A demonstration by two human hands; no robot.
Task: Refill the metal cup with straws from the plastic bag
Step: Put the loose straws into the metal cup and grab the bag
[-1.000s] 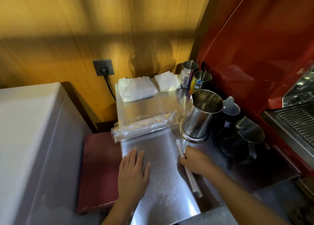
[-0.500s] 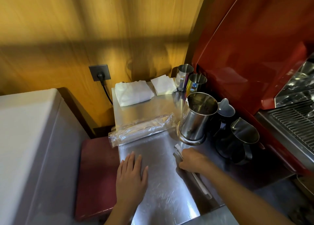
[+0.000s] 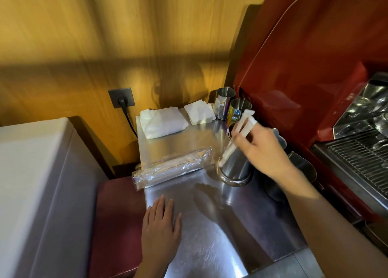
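My right hand (image 3: 262, 149) is raised in front of the tall metal cup (image 3: 236, 168) and holds a few white paper-wrapped straws (image 3: 236, 137), tilted with their tops to the upper right, across the cup's mouth. The hand hides most of the cup's rim. The clear plastic bag (image 3: 172, 167) lies on the steel counter (image 3: 201, 235) left of the cup, with more straws inside. My left hand (image 3: 160, 229) rests flat on the counter, fingers apart, holding nothing.
Two small steel cups (image 3: 224, 101) (image 3: 239, 109) stand at the back by the red espresso machine (image 3: 304, 78). Dark pitchers (image 3: 302, 172) sit right of the cup. Folded white cloth (image 3: 161, 123) and napkins (image 3: 199, 114) lie at the back. A plugged wall socket (image 3: 121, 98) and a grey cabinet (image 3: 42, 193) are on the left.
My right hand picked the wrapped straws off the counter and lifted them up to the metal cup. The left hand stayed flat on the counter.
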